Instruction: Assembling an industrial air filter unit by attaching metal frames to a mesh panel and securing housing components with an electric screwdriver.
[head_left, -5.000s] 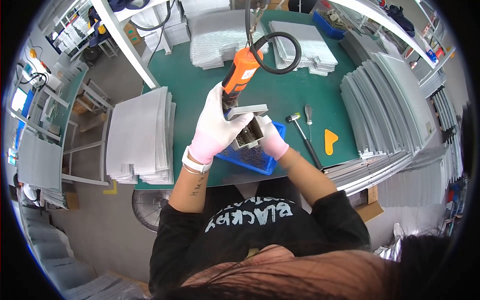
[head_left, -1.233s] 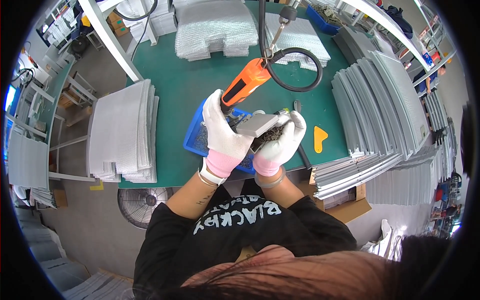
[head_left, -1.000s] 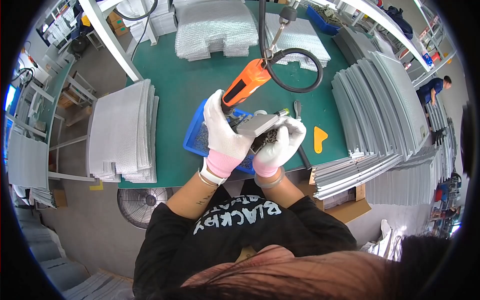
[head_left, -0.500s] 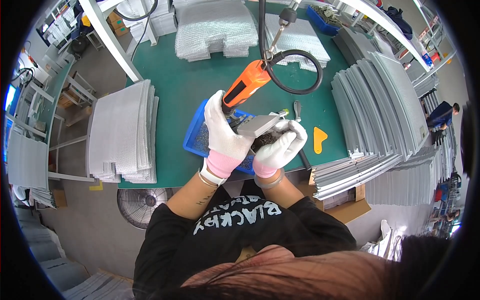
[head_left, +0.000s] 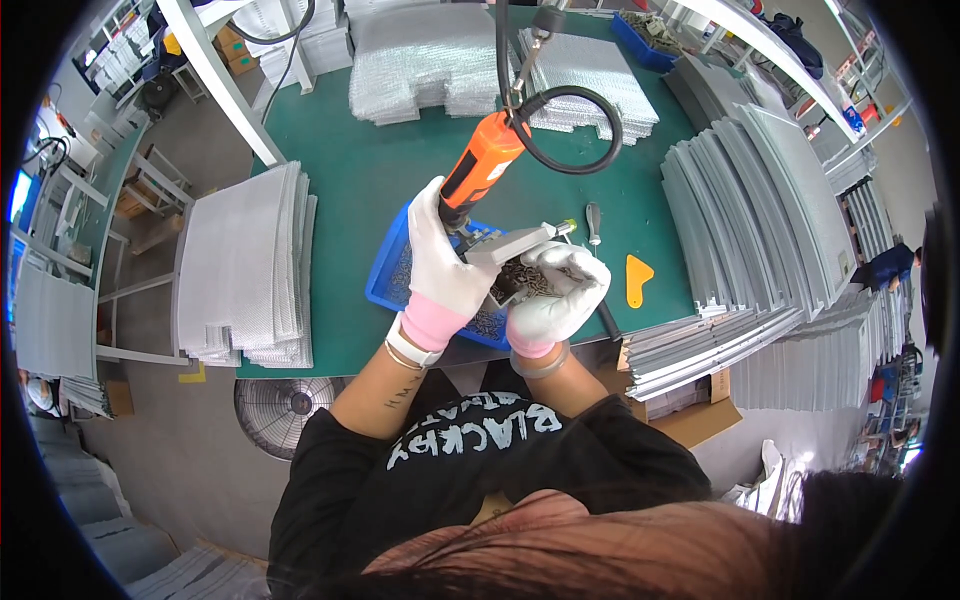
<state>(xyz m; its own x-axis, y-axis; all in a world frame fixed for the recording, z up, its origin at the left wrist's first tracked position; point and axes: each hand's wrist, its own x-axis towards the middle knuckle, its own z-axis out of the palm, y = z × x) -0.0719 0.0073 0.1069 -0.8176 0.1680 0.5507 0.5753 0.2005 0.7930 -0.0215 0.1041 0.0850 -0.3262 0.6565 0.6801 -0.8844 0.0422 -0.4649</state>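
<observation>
An orange electric screwdriver (head_left: 483,165) hangs at a slant, its black lower end beside the fingers of my left hand (head_left: 440,255), gloved in white with a pink cuff. That hand is closed around the tool's lower part. A grey metal block (head_left: 512,244) touches the left thumb; whether it is gripped too I cannot tell. Below lies a blue tray (head_left: 380,275) with small screws (head_left: 530,280) in it. My right hand (head_left: 565,300), in a matching glove, is curled with bent fingers at the tray's right end, over the screws. What its fingers hold is hidden.
On the green table (head_left: 360,180) lie a yellow scraper (head_left: 638,280) and a grey-handled screwdriver (head_left: 594,222). Stacks of silver padded sheets (head_left: 245,260) stand left and at the back. Grey metal panels (head_left: 750,210) lean at the right. A black cable loop (head_left: 615,130) hangs above.
The orange screwdriver and its cable loop have shifted left. The grey block has moved slightly left with my left hand. My right fingers have drawn back a little, showing more screws.
</observation>
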